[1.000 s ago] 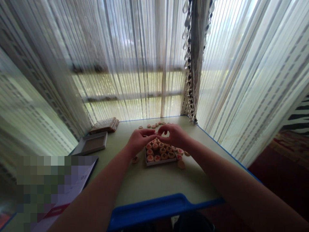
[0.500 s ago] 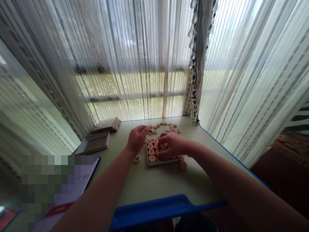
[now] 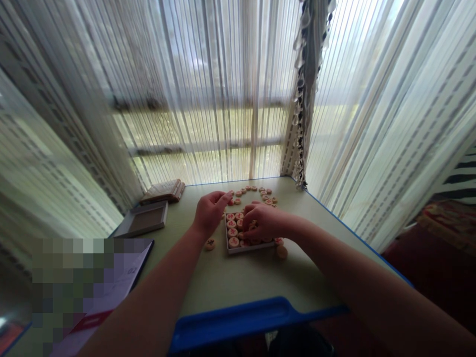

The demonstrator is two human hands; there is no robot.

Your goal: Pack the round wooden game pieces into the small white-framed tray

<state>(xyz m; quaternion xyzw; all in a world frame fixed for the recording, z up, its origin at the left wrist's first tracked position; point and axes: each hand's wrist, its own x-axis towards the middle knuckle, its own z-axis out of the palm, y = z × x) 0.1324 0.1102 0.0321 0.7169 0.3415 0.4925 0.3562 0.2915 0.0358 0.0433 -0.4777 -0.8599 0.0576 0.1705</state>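
A shallow white box (image 3: pixel 245 249) of round wooden game pieces with red and black marks lies on the pale green table (image 3: pixel 241 277). My right hand (image 3: pixel 262 221) rests over the box, fingers curled down onto the pieces inside. My left hand (image 3: pixel 210 210) reaches just beyond the box's left corner, fingers extended toward loose pieces (image 3: pixel 256 193) scattered at the back of the table. One loose piece (image 3: pixel 210 243) lies left of the box, and another loose piece (image 3: pixel 281 252) lies to its right.
A box lid (image 3: pixel 143 219) and a folded wooden board (image 3: pixel 163 191) lie at the back left. A dark folder with papers (image 3: pixel 122 277) sits at the near left. A blue rim (image 3: pixel 238 320) edges the table's front. Sheer curtains (image 3: pixel 223 89) hang close behind.
My hands were pinched together above the box; they parted. The right hand dropped onto the pieces in the box, and the left moved out toward the loose pieces behind it.
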